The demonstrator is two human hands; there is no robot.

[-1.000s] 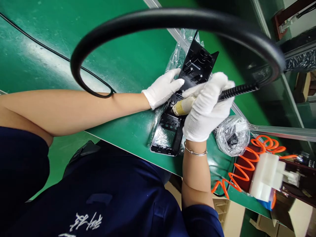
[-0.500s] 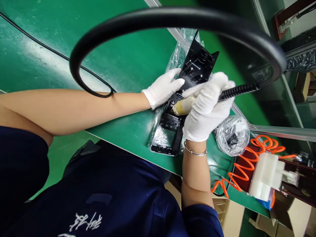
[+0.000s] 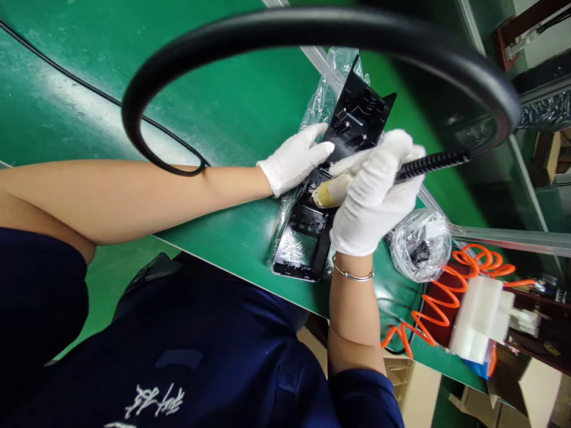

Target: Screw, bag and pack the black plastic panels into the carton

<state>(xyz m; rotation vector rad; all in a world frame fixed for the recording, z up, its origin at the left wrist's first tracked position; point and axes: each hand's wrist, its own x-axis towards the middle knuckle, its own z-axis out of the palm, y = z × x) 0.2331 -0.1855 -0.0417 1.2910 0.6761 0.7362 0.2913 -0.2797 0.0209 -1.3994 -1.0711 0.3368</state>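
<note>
Over black housing point(image 3: 352, 128) — right hand point(image 3: 377, 196) grips tool point(image 3: 331, 192).

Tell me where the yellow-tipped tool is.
In the head view, the tool is right of centre, in the right hand, over the black housing.

1 black plastic housing point(image 3: 357, 116), long, hollow side up, ribs and bosses visible, rectangular window at near end; lies slanted on clear film point(image 3: 322, 98) over green table point(image 3: 223, 119). 1 tool point(image 3: 328, 193), yellow-and-cream nose, ribbed black cable sleeve, gripped in right hand point(image 3: 375, 199), tilted, nose at housing's midsection.
</note>
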